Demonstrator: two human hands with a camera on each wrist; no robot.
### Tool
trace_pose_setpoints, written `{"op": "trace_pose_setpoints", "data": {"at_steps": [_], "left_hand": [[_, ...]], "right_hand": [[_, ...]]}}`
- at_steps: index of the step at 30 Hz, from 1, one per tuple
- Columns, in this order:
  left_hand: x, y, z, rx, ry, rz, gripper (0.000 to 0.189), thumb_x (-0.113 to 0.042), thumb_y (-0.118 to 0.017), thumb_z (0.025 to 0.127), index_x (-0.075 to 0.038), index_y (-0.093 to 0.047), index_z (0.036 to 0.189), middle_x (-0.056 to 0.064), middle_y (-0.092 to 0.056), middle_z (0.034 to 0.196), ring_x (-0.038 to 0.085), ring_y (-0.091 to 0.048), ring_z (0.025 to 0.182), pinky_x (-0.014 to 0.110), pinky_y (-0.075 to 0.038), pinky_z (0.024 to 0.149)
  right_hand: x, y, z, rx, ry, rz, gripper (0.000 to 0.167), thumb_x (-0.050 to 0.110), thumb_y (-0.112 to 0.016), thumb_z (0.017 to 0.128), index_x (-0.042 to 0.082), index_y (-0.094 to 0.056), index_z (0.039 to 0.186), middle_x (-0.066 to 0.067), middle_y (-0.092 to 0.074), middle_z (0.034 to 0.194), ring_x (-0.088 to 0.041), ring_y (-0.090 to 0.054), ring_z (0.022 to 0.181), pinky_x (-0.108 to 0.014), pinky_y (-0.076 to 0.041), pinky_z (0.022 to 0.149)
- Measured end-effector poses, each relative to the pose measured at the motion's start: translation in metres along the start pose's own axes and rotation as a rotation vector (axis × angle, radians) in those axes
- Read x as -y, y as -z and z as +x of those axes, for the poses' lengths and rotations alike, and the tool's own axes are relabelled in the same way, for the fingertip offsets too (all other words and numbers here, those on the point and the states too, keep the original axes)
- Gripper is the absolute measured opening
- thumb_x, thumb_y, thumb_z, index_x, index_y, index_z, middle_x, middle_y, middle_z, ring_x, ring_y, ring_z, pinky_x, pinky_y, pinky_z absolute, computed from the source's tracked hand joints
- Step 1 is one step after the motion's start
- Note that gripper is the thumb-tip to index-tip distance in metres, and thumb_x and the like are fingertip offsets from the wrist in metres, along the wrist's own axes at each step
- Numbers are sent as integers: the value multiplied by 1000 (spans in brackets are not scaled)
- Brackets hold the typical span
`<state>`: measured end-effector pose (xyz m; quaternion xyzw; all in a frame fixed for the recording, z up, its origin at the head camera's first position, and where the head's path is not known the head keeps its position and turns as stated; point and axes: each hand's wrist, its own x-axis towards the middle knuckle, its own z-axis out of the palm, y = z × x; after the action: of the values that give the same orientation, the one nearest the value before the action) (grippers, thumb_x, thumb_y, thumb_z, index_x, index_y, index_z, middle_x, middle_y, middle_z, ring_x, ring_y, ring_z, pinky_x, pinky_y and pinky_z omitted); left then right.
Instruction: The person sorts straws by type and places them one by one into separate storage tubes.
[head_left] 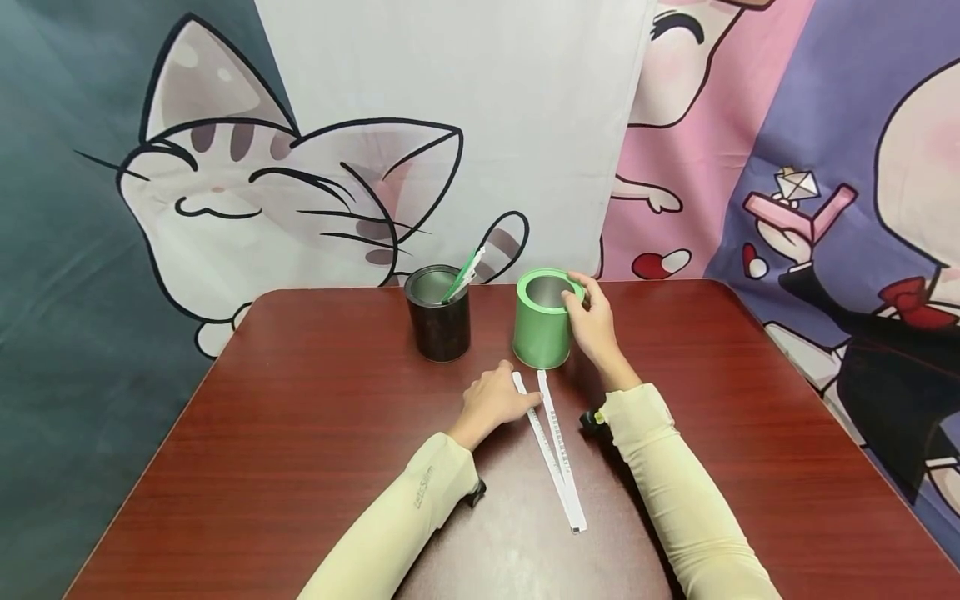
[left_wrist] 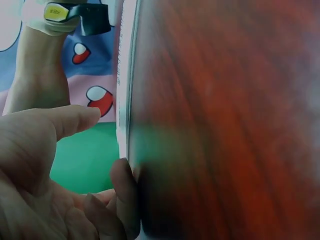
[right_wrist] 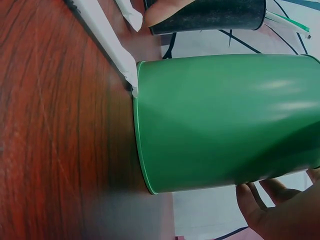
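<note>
A green can stands upright near the table's far edge, its mouth facing up. My right hand holds it at the right side of its rim, and fingers lie against its wall. Two long white printed paper strips, which look like wrapped straws, lie in a narrow V before the can: a left straw and a right straw. My left hand is low over their far ends, its thumb stretched across the left straw. In the left wrist view a gap separates thumb and fingers, with a fingertip touching a straw.
Left of the green can stands a black can holding a green stick and white strips. The reddish-brown wooden table ends just behind the cans, where a cartoon-printed cloth hangs.
</note>
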<state>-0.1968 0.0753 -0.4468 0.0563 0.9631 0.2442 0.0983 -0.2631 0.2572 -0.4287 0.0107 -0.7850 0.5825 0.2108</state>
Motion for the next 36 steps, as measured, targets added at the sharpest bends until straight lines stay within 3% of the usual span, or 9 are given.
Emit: {"op": "trace_pose_setpoints", "data": {"at_steps": [6,9,13,17,24,31,36], "left_hand": [[-5,-1,6,34,28,64,68,-52,-79,76,-6,-56,121,12,-67,101,36,-64,102,50,-49,83],[-5,-1,8,45,35,108,61,-47,-80,77,-4,-59,115,15,-68,103,35,-64,99,49,-49,81],[-3,-1,8,54,28,134,35,-40,-78,79,-9,-64,87,12,-68,94,33,-65,87,48,-49,72],[-4,1,6,39,14,118,27,-33,-77,79,-13,-61,72,9,-66,85,33,-66,84,48,-49,67],[-9,3,7,16,-6,129,17,-17,-73,77,-13,-58,70,6,-61,77,30,-64,80,45,-50,65],[-3,4,6,37,1,97,19,-16,-76,76,-12,-59,68,3,-61,59,23,-59,63,35,-48,60],[0,6,6,39,9,72,19,-18,-75,75,-12,-59,69,0,-58,51,21,-57,59,33,-46,58]], "right_hand": [[-1,1,-1,1,-5,-17,40,23,-56,99,13,-56,138,-17,-64,120,-20,-57,101,-28,-42,85],[-1,0,-2,14,2,-14,41,25,-55,100,14,-55,139,-17,-64,121,-21,-56,102,-29,-42,86],[-2,0,-5,26,8,-8,42,24,-55,100,13,-53,141,-19,-63,122,-21,-55,102,-30,-41,87],[-2,1,-6,20,14,-18,42,23,-53,101,12,-53,141,-19,-63,118,-20,-54,99,-29,-41,85],[-5,1,-4,13,20,-5,41,22,-52,101,11,-52,141,-19,-62,117,-20,-52,98,-29,-39,86],[-9,0,-6,6,34,-12,41,20,-51,101,11,-51,141,-18,-60,122,-22,-52,101,-32,-38,88],[-8,-1,-5,14,46,-22,41,21,-51,101,12,-50,141,-18,-61,122,-23,-53,103,-34,-39,89]]}}
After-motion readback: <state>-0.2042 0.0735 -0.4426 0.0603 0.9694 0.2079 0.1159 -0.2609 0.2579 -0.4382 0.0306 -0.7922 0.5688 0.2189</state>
